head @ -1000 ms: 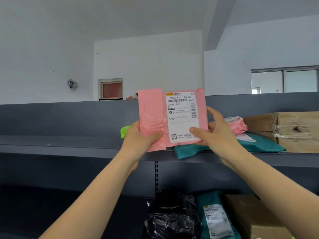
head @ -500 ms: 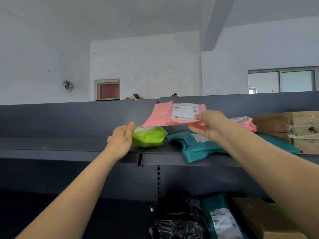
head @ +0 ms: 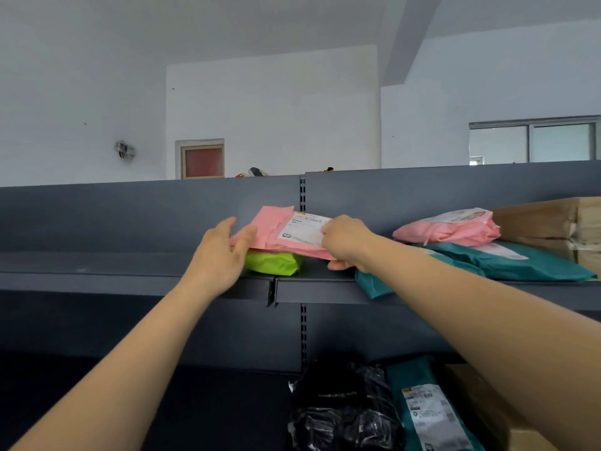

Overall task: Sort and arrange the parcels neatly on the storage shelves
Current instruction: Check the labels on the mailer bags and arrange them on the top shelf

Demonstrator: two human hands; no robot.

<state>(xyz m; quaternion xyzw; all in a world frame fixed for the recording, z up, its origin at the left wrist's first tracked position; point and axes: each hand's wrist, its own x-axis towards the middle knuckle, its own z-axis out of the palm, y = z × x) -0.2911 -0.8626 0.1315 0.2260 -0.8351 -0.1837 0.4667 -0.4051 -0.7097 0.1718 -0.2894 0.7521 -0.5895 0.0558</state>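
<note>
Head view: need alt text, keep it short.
Two bare hands set a flat pink parcel, label up, on a lime-green parcel on a dark grey shelf: the right hand grips its right end, the left hand touches its left edge. To the right lies a second pink parcel on a teal parcel, beside a cardboard box.

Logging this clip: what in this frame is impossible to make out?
Head view:
Label on the pink parcel: print too small, right hand covers one end.
Green parcel: mostly under the pink parcel.
Cardboard box: cut by the right edge.
Left hand: gripping or just touching, unclear.
Black bag: cut by the bottom edge.
</note>
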